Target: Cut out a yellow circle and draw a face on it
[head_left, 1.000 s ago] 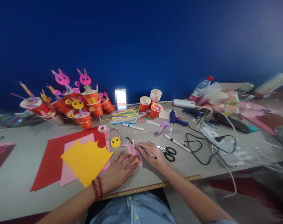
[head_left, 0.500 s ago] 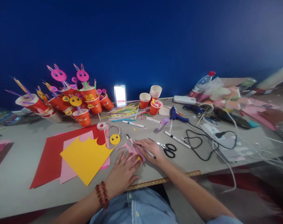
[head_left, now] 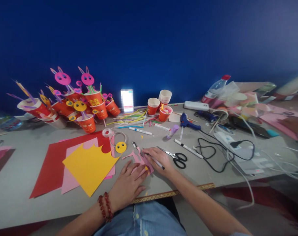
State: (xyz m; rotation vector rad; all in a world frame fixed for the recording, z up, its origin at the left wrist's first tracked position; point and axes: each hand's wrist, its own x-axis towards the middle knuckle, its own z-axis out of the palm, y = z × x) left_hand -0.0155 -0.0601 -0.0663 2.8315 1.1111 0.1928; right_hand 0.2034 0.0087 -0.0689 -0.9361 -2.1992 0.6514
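My left hand (head_left: 128,180) lies flat with fingers spread, its fingertips on a cut piece of pink paper (head_left: 149,166). A pen (head_left: 159,163) is gripped in my right hand (head_left: 160,158), which rests on the right edge of that paper. The pen's tip is hard to make out near the fingers. A small yellow scrap (head_left: 146,168) shows between the hands. Just right of my right hand lie black-handled scissors (head_left: 180,160), blades partly apart. Beyond my left hand is a yellow disc with two eyes (head_left: 121,147), beside a roll of tape (head_left: 113,140).
Yellow (head_left: 90,167), pink and red sheets (head_left: 47,170) overlap at left. Decorated red cups (head_left: 86,123) stand behind them. Coloured pipe cleaners (head_left: 129,119), markers (head_left: 188,149), a glue stick (head_left: 173,131) and a blue glue gun (head_left: 188,122) lie farther back. Cords and a power strip (head_left: 224,139) spread rightward.
The view has shifted slightly. Both hands stay in almost the same place on the pink paper, and the pen is still held in my right hand.
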